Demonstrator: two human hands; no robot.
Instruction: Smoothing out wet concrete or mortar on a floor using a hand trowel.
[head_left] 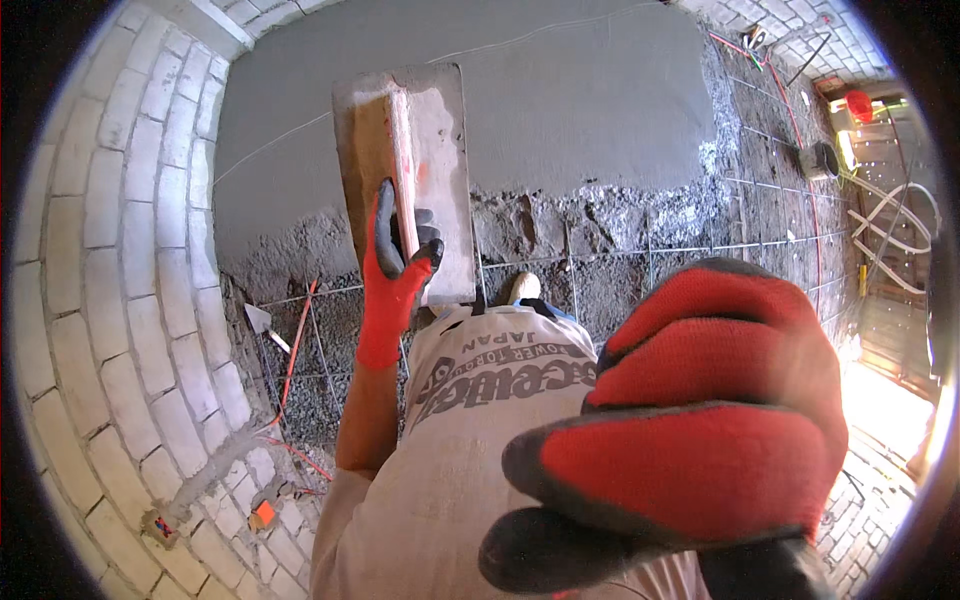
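Note:
My left hand [392, 265], in a red and black glove, is closed around the long handle of a large rectangular hand float [445, 170]. The float stands out ahead of my body, its handle side facing me. Beyond and beneath it spreads grey wet concrete [590, 100], smooth at the far side and rough along its near border. Very near the camera at lower right, my right hand [700, 410] is raised in a matching glove. Its fingers are curled with the thumb under them; whatever they may hold is hidden.
Steel reinforcing mesh [650, 262] lies over rough ground around my shoe [524, 288]. To the left, a small pointing trowel [258, 318] rests near a red string [300, 345]. A block wall [120, 230] rises left. Pale hoses [890, 225] hang at the right by a pipe stub [820, 160].

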